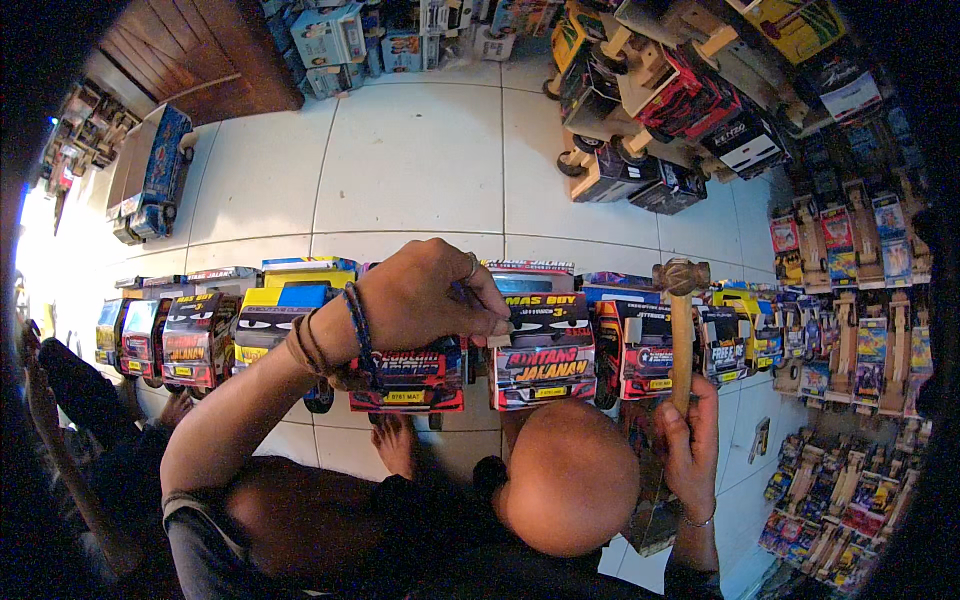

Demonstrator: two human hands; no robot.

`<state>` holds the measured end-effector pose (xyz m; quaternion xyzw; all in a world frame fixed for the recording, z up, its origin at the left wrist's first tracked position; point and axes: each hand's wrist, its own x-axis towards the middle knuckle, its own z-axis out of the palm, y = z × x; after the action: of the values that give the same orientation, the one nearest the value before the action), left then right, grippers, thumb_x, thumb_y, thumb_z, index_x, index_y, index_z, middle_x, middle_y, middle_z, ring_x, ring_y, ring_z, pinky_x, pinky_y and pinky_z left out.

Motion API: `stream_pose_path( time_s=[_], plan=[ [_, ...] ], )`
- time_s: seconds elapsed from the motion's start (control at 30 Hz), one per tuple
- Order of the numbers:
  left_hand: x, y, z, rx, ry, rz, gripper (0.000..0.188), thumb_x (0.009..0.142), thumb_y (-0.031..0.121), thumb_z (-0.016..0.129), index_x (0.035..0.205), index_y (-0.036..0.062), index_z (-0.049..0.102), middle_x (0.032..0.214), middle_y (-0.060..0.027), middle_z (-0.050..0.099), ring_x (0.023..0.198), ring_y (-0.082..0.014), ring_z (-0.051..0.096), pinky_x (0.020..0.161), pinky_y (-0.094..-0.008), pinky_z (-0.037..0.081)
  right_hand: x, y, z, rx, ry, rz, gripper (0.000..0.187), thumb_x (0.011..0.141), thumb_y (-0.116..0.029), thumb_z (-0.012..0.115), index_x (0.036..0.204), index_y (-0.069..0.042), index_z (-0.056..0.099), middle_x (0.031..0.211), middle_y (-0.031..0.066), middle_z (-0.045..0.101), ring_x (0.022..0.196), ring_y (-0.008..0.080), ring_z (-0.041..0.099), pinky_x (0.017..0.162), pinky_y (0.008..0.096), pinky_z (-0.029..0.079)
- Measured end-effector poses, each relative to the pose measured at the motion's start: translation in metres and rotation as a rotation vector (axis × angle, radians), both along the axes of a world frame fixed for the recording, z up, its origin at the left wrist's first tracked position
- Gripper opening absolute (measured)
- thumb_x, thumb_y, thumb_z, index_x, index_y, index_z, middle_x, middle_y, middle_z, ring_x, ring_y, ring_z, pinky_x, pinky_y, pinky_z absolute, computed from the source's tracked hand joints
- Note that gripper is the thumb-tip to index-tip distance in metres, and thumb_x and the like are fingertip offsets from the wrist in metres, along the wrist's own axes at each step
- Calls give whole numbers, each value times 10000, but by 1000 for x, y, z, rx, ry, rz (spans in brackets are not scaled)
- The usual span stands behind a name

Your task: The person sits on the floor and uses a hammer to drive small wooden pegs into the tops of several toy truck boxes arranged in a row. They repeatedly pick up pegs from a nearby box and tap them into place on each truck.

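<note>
My left hand (pixel 430 300), with cords on its wrist, reaches over a row of toy trucks. Its thumb and fingers pinch a small pale wooden piece (pixel 498 341) at the left edge of one toy truck's front (pixel 545 350). This truck has a black, red and white printed front. Beneath my left wrist stands another toy truck (pixel 408 385), partly hidden. My right hand (pixel 690 435) is closed round the wooden handle of a hammer (pixel 682 340), held upright with its head raised beside a dark toy truck (pixel 648 360).
More toy trucks (pixel 200 340) continue the row on the tiled floor (pixel 410 150). Upturned trucks (pixel 690 100) pile at far right, with stacked ones (pixel 850 240) along the right side. A blue truck (pixel 155 170) stands far left. Another person's arm (pixel 75 470) is at the left edge.
</note>
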<state>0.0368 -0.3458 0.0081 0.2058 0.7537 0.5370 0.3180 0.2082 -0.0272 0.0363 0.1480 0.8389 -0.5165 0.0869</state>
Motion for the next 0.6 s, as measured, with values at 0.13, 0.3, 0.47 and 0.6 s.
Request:
stream_pose_path(
  time_s=[0.13,0.3,0.47,0.6],
  plan=[
    [0,0,1,-17,69,-11,152,843,113,764,894,-26,730,740,-92,726,672,-115,685,656,-262,546,2,1,-2,41,35,28,373,1005,-134,527,1340,-21,409,933,33,535,784,107,486,706,261,439],
    [-1,0,2,-14,6,-12,158,848,126,758,891,-24,734,733,-97,724,667,-115,685,645,-260,543,3,1,-1,276,164,146,412,1005,-174,551,1363,-8,431,1077,130,623,916,216,614,838,349,501],
    [-1,-1,0,1,49,-11,155,847,123,754,891,-24,736,735,-96,727,652,-113,684,642,-260,544,-3,4,11,471,102,383,444,986,-166,576,1396,-35,468,1285,210,605,1121,356,634,937,433,502],
    [-2,1,-1,-25,30,-14,159,842,127,757,886,-24,736,728,-92,727,643,-114,683,643,-260,545,-10,2,18,459,88,464,514,956,-115,601,1450,-95,459,1288,184,619,1116,379,638,927,435,517]
  ],
)
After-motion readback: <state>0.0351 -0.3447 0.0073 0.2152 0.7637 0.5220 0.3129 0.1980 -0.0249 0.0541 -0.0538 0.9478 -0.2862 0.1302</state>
